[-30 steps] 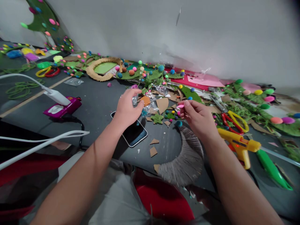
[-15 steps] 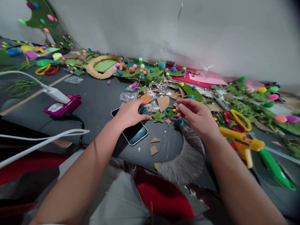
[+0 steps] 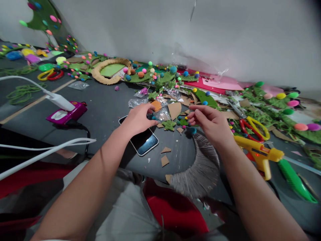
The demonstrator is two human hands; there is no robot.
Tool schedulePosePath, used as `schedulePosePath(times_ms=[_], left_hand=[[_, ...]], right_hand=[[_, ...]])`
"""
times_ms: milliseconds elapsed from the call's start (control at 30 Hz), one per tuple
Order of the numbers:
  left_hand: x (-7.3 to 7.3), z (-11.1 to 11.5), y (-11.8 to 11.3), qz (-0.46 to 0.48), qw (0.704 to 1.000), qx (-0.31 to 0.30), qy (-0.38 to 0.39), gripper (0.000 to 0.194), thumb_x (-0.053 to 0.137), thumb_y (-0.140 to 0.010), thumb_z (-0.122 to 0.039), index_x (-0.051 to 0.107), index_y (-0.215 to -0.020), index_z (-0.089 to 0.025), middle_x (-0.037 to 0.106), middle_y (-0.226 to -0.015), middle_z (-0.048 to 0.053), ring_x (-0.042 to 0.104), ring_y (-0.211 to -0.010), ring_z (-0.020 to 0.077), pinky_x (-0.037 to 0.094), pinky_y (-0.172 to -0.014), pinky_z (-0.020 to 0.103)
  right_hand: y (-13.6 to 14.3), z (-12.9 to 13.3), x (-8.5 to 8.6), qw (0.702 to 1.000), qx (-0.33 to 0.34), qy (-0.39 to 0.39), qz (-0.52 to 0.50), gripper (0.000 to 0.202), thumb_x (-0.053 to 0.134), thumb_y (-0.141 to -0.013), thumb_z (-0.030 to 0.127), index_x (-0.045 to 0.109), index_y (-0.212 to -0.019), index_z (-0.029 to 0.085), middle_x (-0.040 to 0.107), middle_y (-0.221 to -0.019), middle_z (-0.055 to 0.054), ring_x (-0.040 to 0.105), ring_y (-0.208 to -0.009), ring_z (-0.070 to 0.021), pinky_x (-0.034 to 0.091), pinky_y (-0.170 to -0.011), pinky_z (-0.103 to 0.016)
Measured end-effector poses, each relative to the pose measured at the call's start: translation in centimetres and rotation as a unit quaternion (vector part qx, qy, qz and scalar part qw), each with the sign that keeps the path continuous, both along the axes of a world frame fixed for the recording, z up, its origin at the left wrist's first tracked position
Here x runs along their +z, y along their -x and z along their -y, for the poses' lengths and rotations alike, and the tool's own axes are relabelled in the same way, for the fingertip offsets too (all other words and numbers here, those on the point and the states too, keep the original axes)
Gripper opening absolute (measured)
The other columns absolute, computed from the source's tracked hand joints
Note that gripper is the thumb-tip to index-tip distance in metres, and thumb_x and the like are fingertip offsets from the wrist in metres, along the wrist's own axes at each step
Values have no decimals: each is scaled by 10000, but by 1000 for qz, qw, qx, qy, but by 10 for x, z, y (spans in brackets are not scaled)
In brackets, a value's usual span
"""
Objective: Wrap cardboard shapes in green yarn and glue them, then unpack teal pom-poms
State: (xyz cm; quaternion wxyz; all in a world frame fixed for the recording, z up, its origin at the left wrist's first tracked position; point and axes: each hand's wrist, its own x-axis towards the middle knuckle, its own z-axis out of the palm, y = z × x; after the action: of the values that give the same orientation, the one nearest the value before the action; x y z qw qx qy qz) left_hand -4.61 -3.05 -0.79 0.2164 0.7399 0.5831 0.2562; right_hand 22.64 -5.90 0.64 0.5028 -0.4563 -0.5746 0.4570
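The left hand is positioned above the smartphone, thumb and fingers spread, with the fingertips near the clear plastic bag. The right hand is raised above the upper end of the gray yarn-wrapped crescent, its fingers bent toward the thumb (whether they pinch anything cannot be told). The crescent lies at the near edge of the bench, with a blue pom-pom at its upper tip. A green yarn star lies between the hands. The yellow glue gun, its red indicator lit, lies right of the right hand, just below the red-and-yellow-handled scissors.
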Motion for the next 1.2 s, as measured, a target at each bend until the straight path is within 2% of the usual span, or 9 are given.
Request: schedulePosePath(times_ms=[100, 167, 200, 300, 367, 500, 767, 1067, 1200], left_hand=[[3, 0, -1, 0, 1000, -2, -8, 478, 835, -702, -292, 695, -1149, -200, 688, -1150, 104, 655, -1035, 290, 502, -940, 439], [5, 0, -2, 13, 1000, 15, -9, 480, 835, -699, -250, 702, -1155, -179, 665, -1207, 121, 657, -987, 265, 515, -929, 430], [6, -1, -3, 24, 999, 26, -7, 469, 830, -703, -232, 708, -1153, -172, 668, -1217, 124, 661, -947, 247, 526, -912, 423], [8, -3, -6, 67, 997, 37, 5, 387, 801, -746, -211, 727, -1122, -158, 728, -1129, 99, 679, -857, 199, 559, -863, 381], [9, -2, -8, 120, 993, 15, 14, 346, 799, -758, -216, 742, -1094, -156, 758, -1072, 77, 695, -882, 190, 568, -872, 356], [8, 3, -15, 224, 973, -46, 37, 372, 832, -717, -225, 765, -1075, -149, 764, -1103, 84, 701, -935, 203, 571, -886, 368], [6, 9, -26, 219, 969, -108, 46, 411, 820, -737, -225, 749, -1137, -164, 762, -1075, 73, 713, -935, 201, 559, -843, 342], [7, 12, -27, 250, 957, -117, 93, 423, 834, -740, -270, 676, -1115, -155, 748, -937, 58, 696, -792, 177, 546, -734, 327], [9, 12, -28, 273, 949, -111, 111, 401, 849, -728, -274, 649, -1051, -146, 742, -905, 52, 696, -805, 171, 546, -764, 326]], right_hand=[[0, 1, 3, 999, -8, -13, 42, 302, 619, -971, 471, 771, -979, 210, 573, -631, 19, 512, -543, -94, 419, -515, -253], [0, 1, 5, 996, -20, -29, 87, 325, 600, -982, 467, 768, -929, 195, 491, -578, 33, 439, -516, -90, 344, -492, -261], [0, 2, 5, 993, -24, -37, 107, 302, 617, -973, 448, 766, -927, 189, 500, -587, 31, 433, -523, -91, 336, -499, -265], [2, 2, 3, 986, -18, -64, 152, 200, 690, -926, 360, 763, -976, 181, 643, -732, -4, 499, -606, -106, 383, -558, -275], [2, 3, 2, 981, -13, -89, 172, 171, 698, -915, 319, 765, -992, 182, 705, -854, -31, 552, -684, -124, 424, -615, -286], [4, 4, 0, 975, 5, -124, 186, 151, 672, -928, 269, 762, -1028, 200, 706, -953, -40, 601, -796, -147, 467, -700, -304], [8, 9, 2, 968, 40, -149, 197, 128, 670, -908, 199, 733, -1019, 203, 655, -963, -39, 599, -827, -148, 495, -725, -304], [6, 7, -2, 985, 25, -104, 138, 121, 742, -850, 231, 638, -906, 209, 621, -853, -3, 581, -760, -139, 501, -707, -307], [9, 9, 1, 982, 48, -114, 146, 147, 771, -846, 282, 700, -954, 212, 651, -937, -25, 605, -815, -149, 513, -726, -307]])
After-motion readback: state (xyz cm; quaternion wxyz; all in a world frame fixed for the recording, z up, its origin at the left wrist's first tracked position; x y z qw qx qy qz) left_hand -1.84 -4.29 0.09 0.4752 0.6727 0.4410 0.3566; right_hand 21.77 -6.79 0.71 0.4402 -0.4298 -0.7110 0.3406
